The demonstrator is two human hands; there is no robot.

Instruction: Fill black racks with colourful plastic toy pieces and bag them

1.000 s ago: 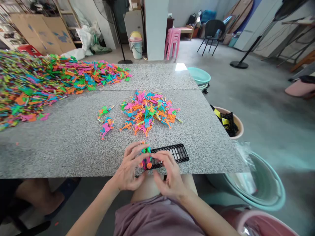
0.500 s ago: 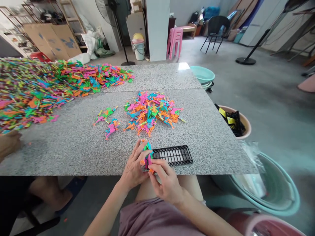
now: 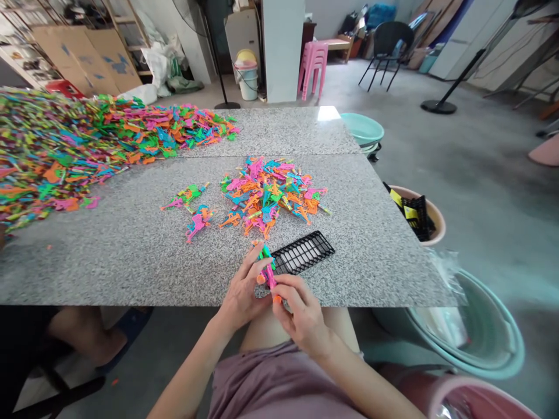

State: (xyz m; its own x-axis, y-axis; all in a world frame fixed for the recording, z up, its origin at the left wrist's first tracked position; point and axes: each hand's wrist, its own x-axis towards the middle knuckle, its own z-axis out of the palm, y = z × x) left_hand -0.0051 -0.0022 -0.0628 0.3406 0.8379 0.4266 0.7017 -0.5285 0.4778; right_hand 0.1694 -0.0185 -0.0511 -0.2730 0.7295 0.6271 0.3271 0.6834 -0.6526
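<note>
At the table's front edge, my left hand (image 3: 241, 289) is curled round a few bright plastic pieces, green, blue and pink, at the near left end of a black openwork plastic tray (image 3: 301, 254). My right hand (image 3: 301, 311) pinches the lower end of a pink plastic piece (image 3: 270, 277), where an orange tip shows. The tray slants up to the right on the granite table. Whether these pieces are fastened to the tray, my fingers hide. Just beyond lies a heap of small coloured plastic toys (image 3: 271, 195), with two small clusters (image 3: 198, 222) to its left.
A much bigger pile of coloured pieces (image 3: 87, 139) covers the table's left side. Off the right edge stand a tub of black trays (image 3: 437, 233), a large teal tub (image 3: 515, 343) and a pink tub (image 3: 476, 396). A co-worker's leg (image 3: 89, 331) shows at lower left.
The tray's far end has swung away from me, so it now slants. Both my hands have shifted slightly right with the pieces. The co-worker's hand at left has nearly left the view.
</note>
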